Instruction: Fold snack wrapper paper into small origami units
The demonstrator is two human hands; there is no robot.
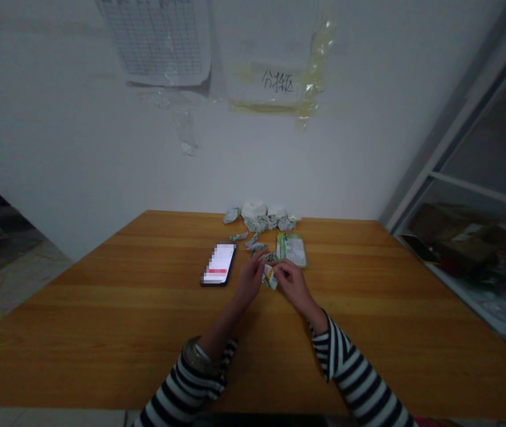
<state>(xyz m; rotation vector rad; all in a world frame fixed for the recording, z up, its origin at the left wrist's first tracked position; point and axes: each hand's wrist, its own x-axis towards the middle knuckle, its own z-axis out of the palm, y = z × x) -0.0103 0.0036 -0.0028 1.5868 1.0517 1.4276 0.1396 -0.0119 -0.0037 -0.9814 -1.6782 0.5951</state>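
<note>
Between my two hands is a small white and green packet (269, 277) with a yellow patch, held just above the wooden table. My left hand (250, 279) is closed on its left edge, thumb and fingers pinched toward it. On the other side, my right hand (294, 284) pinches the packet's right edge with curled fingers. Crumpled printed wrappers (256, 246) lie just beyond my fingers. A larger flat green and white packet (292, 250) rests behind my right hand. To the left of my left hand lies a phone (219, 264) with its screen lit.
Against the wall at the table's back edge is a pile of white crumpled tissue (254, 209) and printed wrappers (257, 223). The wooden table (123, 308) spreads to both sides. Taped papers (164, 41) hang on the wall. Shelving with cardboard boxes (457, 231) stands at right.
</note>
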